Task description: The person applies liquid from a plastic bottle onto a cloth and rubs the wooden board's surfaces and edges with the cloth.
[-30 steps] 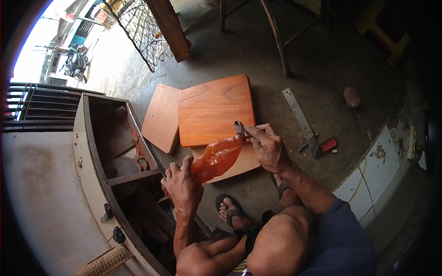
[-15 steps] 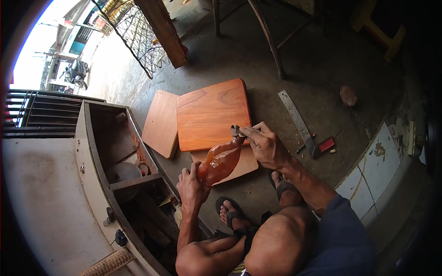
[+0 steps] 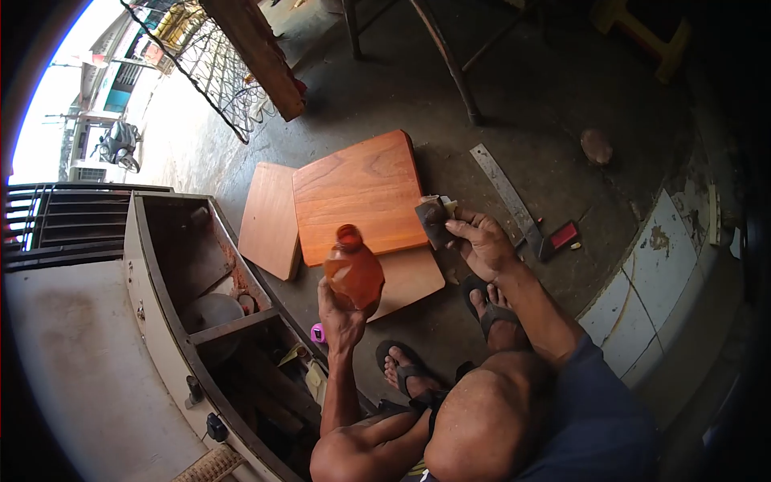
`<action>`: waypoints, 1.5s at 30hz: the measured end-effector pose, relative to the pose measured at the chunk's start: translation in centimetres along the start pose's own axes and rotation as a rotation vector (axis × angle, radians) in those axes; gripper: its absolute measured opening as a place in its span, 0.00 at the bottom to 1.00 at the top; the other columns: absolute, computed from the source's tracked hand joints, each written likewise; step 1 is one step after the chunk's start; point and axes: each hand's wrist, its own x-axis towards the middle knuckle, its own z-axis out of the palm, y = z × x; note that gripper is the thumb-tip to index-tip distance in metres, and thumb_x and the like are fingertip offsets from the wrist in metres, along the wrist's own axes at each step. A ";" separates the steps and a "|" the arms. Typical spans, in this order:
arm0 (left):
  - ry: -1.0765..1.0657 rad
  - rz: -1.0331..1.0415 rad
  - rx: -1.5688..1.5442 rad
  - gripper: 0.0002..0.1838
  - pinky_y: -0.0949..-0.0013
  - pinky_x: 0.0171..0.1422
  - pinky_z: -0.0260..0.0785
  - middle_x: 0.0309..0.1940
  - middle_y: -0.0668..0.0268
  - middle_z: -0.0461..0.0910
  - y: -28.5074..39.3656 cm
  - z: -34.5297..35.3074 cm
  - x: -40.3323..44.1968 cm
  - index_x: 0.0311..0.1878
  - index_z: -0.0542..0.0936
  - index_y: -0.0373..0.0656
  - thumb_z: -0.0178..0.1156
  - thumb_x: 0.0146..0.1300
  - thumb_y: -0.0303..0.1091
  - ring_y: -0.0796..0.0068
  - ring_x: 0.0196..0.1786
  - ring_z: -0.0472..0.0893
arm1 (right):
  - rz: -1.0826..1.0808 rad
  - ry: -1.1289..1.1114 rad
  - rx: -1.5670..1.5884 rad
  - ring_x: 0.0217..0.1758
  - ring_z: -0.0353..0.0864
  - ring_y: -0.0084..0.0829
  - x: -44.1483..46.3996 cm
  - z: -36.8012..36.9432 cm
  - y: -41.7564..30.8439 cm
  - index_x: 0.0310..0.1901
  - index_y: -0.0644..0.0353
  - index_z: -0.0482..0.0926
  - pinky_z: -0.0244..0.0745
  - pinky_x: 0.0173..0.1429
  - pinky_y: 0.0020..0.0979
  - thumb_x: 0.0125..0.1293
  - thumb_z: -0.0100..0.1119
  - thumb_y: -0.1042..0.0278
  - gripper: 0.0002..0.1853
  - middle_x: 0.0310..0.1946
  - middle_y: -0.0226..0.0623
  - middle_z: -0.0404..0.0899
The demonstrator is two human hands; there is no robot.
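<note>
My left hand [image 3: 344,319] is wrapped round a crumpled orange plastic bottle [image 3: 354,277], its open mouth turned up. To the right, my right hand [image 3: 482,241] pinches a small dark piece [image 3: 434,222], with something pale behind it. The two are apart. Beneath them on the floor lies a glossy orange-brown wooden board [image 3: 357,193]. A paler board [image 3: 269,221] lies at its left, and another pale board [image 3: 409,281] is partly under its near edge.
A metal square [image 3: 507,193] and a red box [image 3: 564,235] lie on the floor at the right. An open cabinet [image 3: 233,324] stands at the left, with a pink object [image 3: 319,332] beside it. Stool legs [image 3: 450,64] and a wooden post [image 3: 261,60] are at the top.
The bottle's mouth and the dark piece have come apart. My left hand has turned the bottle more upright, while my right hand has moved slightly right with the piece. The view has shifted.
</note>
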 end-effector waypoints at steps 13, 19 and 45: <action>0.377 0.033 -0.556 0.19 0.64 0.56 0.76 0.50 0.59 0.81 -12.4 -8.9 7.0 0.56 0.79 0.37 0.65 0.67 0.38 0.68 0.51 0.82 | -0.367 0.769 -0.886 0.27 0.72 0.21 6.0 -9.4 16.8 0.34 0.64 0.76 0.73 0.33 0.30 0.70 0.60 0.66 0.10 0.25 0.30 0.74; 0.371 0.117 -0.242 0.24 0.72 0.35 0.76 0.40 0.53 0.87 -6.2 -6.9 8.0 0.52 0.81 0.32 0.56 0.69 0.48 0.68 0.35 0.85 | -0.401 0.633 -1.023 0.37 0.82 0.31 4.4 -5.7 13.3 0.48 0.67 0.80 0.76 0.42 0.32 0.70 0.57 0.70 0.11 0.35 0.44 0.81; 0.374 0.068 -0.364 0.18 0.68 0.35 0.81 0.39 0.54 0.86 -8.1 -7.4 7.1 0.54 0.79 0.38 0.65 0.63 0.35 0.65 0.34 0.87 | -0.239 0.638 -0.836 0.27 0.80 0.37 3.6 -3.7 7.9 0.37 0.63 0.80 0.73 0.37 0.39 0.69 0.55 0.65 0.10 0.23 0.46 0.78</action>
